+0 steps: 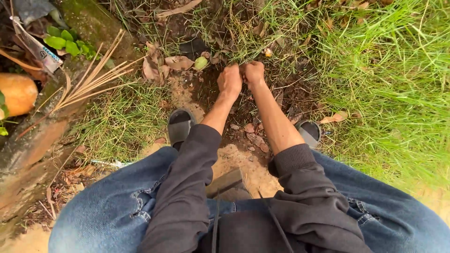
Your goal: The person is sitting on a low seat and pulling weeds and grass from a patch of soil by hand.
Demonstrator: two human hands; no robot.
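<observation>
Grass bank point(393, 79): the biggest item I have in view, thick green blades filling the right side and running up to the top edge; its inner border stops just right of my hands.

Jeans point(108, 206): both knees spread across the bottom of the frame, closing off the near edge. Dark sleeves point(187, 187) pushed back to the forearms.

Bare soil patch point(243, 117): brown earth between my feet, the one open lane, narrow, hemmed by grass on the right and a thinner grass strip point(117, 122) on the left.

Concrete kerb point(33, 154): mossy, slanting along the left edge.

Dry palm-like stalks point(93, 79): fanned out left of the soil, well apart from my hands.

Orange gourd-like fruit point(16, 93): at the far left edge, partly cut off.

Sandals — left sandal point(180, 124) just beside my left forearm, right sandal point(309, 133) beside the right forearm.

Grass tuft point(246, 47): rooted at the top of the soil patch, directly above my knuckles.

Left hand point(229, 82): fist closed tight at the base of the tuft, blades rising from the grip.

Right hand point(254, 72): also clenched on the same tuft, touching the left hand.

Dead leaves point(178, 62) and a small green fruit point(200, 63): left of the hands, near but not touching.
</observation>
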